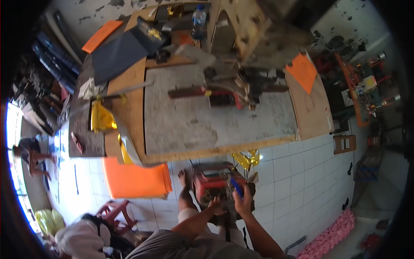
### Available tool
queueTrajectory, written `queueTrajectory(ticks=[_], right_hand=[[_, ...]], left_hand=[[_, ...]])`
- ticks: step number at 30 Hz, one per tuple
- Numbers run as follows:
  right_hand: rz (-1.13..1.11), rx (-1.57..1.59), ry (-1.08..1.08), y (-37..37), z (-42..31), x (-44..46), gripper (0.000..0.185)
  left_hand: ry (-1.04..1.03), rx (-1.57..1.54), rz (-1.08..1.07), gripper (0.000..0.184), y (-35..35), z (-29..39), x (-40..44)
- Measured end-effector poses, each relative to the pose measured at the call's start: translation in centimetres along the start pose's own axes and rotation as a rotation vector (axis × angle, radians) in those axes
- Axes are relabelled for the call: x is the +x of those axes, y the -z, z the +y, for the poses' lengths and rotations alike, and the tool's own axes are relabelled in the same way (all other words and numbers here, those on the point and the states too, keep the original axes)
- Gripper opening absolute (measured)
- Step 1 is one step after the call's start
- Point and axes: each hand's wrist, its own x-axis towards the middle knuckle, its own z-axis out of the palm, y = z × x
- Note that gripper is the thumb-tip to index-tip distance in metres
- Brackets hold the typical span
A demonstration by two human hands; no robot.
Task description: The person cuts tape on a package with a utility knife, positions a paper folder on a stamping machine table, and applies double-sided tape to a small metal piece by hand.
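Low in the centre of the frame, the person's bare right hand (244,200) is closed around a slim, bright-blue handle-like tool (236,186), its blue part slanting up and to the left out of the grip. What sits at its far end is too blurred to tell. The left hand (215,203) reaches in at the near edge of a red, boxy object with a dark rim (205,185) — its fingers seem bent against or just over that edge, but whether they grasp anything I cannot tell.

The step in hand looks like close work on the red object, the left hand perhaps steadying or feeling while the right one brings the tool to bear. A next move with the blue tool would call for a firm right grip and a clear view of where its tip meets the work, with the left fingers kept out of its line.

The red object lies directly ahead of the left hand, up the frame from it; the blue tool is in the right hand, over the object's right-hand side. Just above and to the right hangs a crumpled piece of shiny gold foil (246,159), near the front edge of the wide, grey-topped wooden workbench (189,134) — well apart from a stack of flat, bright-orange sheets (136,179) at left of centre.
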Motion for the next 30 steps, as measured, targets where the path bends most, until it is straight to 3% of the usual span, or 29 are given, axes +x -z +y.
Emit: queueTrajectory(ticks=[1,5,11,16,23,25,30], right_hand=[[-0.017,-0.116,0.115,-1.4,-1.0,0.3,0.034],[-0.055,-0.157,0.189,-5.9,-5.2,2.7,0.031],[-0.105,-0.191,0.156,-8.2,-7.0,4.8,0.025],[-0.11,-0.249,0.085,-5.0,-7.8,5.0,0.031],[-0.041,-0.357,0.12,2.7,-10.6,4.8,0.024],[-0.048,-0.289,0.222,4.6,-10.2,7.8,0.024],[-0.109,-0.274,0.8,5.8,-6.8,19.9,0.019]], left_hand=[[-0.035,0.005,0.007,0.108,1.6,-1.0,-0.4],[-0.144,0.026,0.009,0.1,6.8,-4.4,-0.5],[-0.21,0.028,-0.073,0.092,8.3,-6.1,-0.4],[-0.215,0.034,-0.11,0.086,9.0,-6.5,0.3],[-0.151,0.027,-0.066,0.078,12.2,-6.3,4.2],[-0.116,0.024,-0.032,0.076,14.4,-5.6,6.1],[0.029,-0.012,0.081,0.07,19.5,-4.3,11.1]])
